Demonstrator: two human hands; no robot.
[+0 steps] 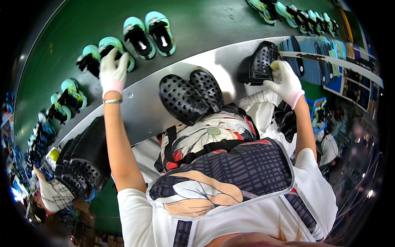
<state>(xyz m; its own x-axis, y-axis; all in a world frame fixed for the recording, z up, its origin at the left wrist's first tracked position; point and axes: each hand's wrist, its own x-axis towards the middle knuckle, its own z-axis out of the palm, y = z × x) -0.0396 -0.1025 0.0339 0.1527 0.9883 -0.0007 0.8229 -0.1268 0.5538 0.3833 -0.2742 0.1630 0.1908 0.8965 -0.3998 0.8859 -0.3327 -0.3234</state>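
Observation:
My left hand, in a white glove, reaches over the nearest edge of the green surface. Its fingers are spread over a teal and black shoe, partly covering the shoe's opening. My right hand, also gloved, is at the edge of a black perforated shoe form on the metal ledge. Its fingers are curled and its thumb is beside the form's lower edge; the exact contact is partly hidden. Between my arms, a pair of black perforated shoe forms rests on the ledge against my patterned apron.
Another pair of teal shoes lies on the green surface, with more shoes in rows at left and far right. Black forms stack at left. Blue flat pieces stand beside a metal rail. A co-worker's checked sleeve shows lower left.

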